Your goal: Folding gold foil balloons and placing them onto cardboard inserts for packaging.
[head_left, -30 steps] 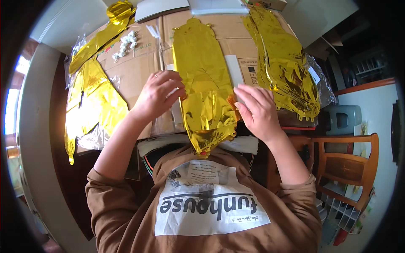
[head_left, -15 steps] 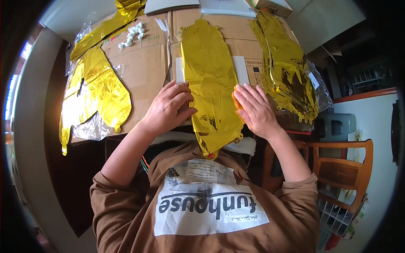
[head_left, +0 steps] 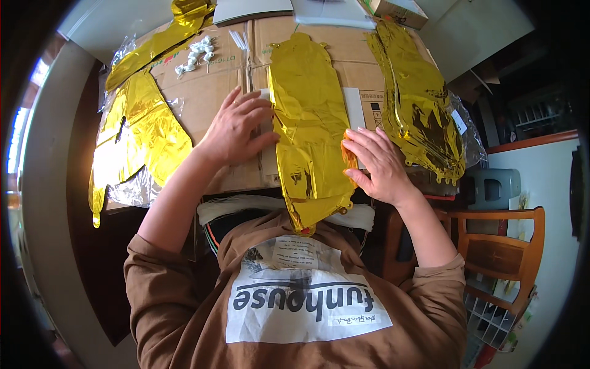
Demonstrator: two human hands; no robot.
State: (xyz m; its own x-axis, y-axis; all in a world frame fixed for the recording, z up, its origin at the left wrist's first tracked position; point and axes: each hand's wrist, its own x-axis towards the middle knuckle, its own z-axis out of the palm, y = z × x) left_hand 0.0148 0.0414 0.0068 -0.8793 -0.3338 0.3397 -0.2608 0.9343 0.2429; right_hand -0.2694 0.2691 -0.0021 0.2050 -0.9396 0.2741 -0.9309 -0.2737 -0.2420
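Note:
A flat gold foil balloon (head_left: 310, 104) lies lengthwise in front of me, its near end hanging over the table edge toward my shirt. My left hand (head_left: 239, 126) is at its left edge, fingers spread and slightly bent, fingertips near or on the foil. Along the right edge rests my right hand (head_left: 375, 161), fingers stretched out and thumb apart, touching the side of the foil. An orange-tinted strip of the edge shows beside those fingers; whether it is a reflection I cannot make out. A white sheet (head_left: 354, 111) lies partly under the balloon.
More gold foil balloons lie at the left (head_left: 157, 132) and a stack at the right (head_left: 421, 98). White ribbon rolls (head_left: 195, 55) and thin white sticks (head_left: 238, 40) lie at the far left on the cardboard (head_left: 215, 80). A wooden chair (head_left: 501, 246) stands at right.
My left hand has lifted slightly and moved up and left, its fingers spreading. My right hand stays at the balloon's right edge, shifted a little nearer to me.

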